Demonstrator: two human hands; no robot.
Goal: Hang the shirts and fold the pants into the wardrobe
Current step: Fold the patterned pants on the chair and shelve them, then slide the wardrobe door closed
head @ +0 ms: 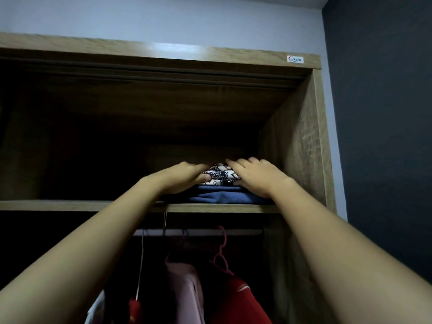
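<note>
- Centre of frame: left hand (181, 177) and right hand (254, 177), fingers spread flat, press on either side of the patterned folded pants (219, 175).
- The pants lie atop a blue folded garment (222, 196) on the upper shelf (70, 205), near the wardrobe's right wall (301, 141).
- Recommended: slide the pants back, edges flush with the stack, then release evenly.
- Lower frame: shirts hang from the rail (233, 232).
</note>
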